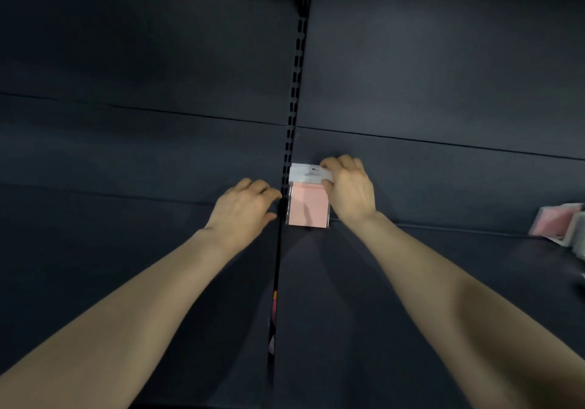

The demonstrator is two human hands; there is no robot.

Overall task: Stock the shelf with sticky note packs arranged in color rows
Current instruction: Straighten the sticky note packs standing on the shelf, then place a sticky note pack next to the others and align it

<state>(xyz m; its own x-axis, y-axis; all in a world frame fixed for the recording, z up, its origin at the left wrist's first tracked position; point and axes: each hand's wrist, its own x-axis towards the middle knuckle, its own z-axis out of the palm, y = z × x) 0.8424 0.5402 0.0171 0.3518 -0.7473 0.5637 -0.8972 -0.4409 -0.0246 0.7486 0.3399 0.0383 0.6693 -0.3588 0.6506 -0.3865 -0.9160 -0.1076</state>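
A pink sticky note pack (pixel 308 207) in clear wrap with a white header stands upright against the back panel, at the left end of the right-hand dark shelf (pixel 411 282). My right hand (pixel 348 187) pinches the white header at the pack's top right. My left hand (pixel 245 207) is just left of the pack, beside the slotted upright (pixel 292 117). Its fingers are loosely curled and hold nothing; whether they touch the upright is unclear.
More wrapped packs (pixel 560 223), pink among them, lie at the far right edge of the same shelf. A narrow gap (pixel 273 313) between the two shelf boards runs down the middle. The back panels are dark and bare.
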